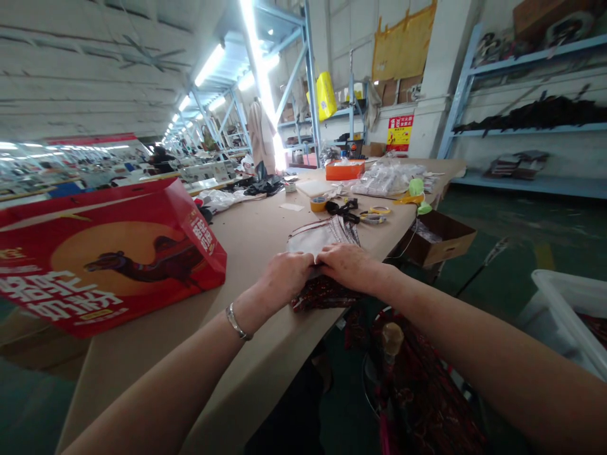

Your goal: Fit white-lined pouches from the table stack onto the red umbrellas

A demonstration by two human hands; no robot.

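Side by side near the table's edge, my left hand (pixel 284 275) and my right hand (pixel 346 266) are closed on the near edge of a stack of fabric pieces (pixel 320 237). My thumbs and fingertips almost meet there. The upper side of the fabric is whitish, with dark striped edges fanned out at the far right. Beneath my hands, dark red patterned fabric (pixel 327 294) shows along the table's edge. My fingers hide how many layers are pinched. A metal bracelet is on my left wrist.
A red bag with a camel picture (pixel 142 256) stands left on the table (pixel 237 234). Beyond the fabric lie yellow-handled scissors (pixel 374 216), a tape roll (pixel 318 203), an orange box (pixel 344 169) and plastic bags (pixel 389 177). A cardboard box (pixel 443 240) and white tub (pixel 569 287) are right.
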